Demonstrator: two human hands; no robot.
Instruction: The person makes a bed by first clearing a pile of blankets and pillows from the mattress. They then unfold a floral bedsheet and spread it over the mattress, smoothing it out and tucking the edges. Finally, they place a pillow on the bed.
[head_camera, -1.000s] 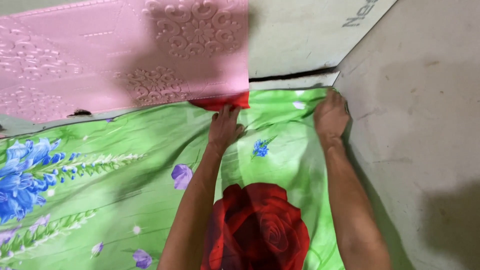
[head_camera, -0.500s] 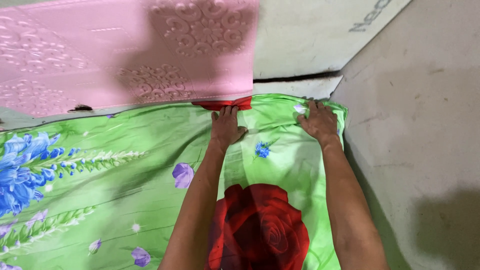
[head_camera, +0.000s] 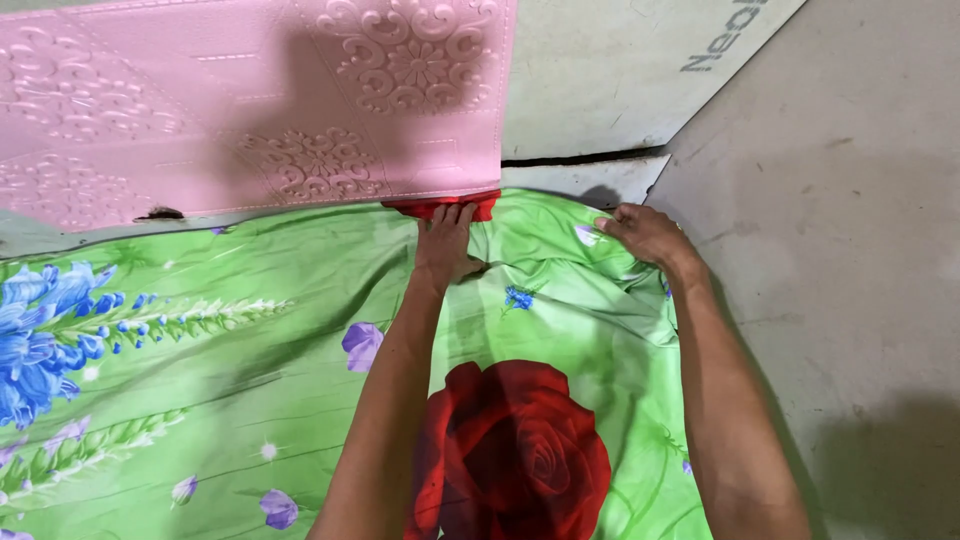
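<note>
As the green floral sheet (head_camera: 300, 400) lies below the pink headboard (head_camera: 250, 100) | left hand (head_camera: 445, 245) flat, fingers extended, pressing the sheet's edge at the headboard, gripping nothing | right hand (head_camera: 648, 235) right of the headboard, fingers curled pinching the sheet's corner, holding it taut.

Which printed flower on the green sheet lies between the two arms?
The big red rose, low between the forearms. The blue flower spray sits far left; the small purple blossom lies left of the left arm.

Bed sheet (head_camera: 250, 350) spread over the bed, embossed headboard (head_camera: 250, 100) behind its far edge, left hand (head_camera: 445, 240) flat on the sheet at that edge, right hand (head_camera: 650, 235) on the sheet's far right corner, floor (head_camera: 850, 250) right of the bed
</note>
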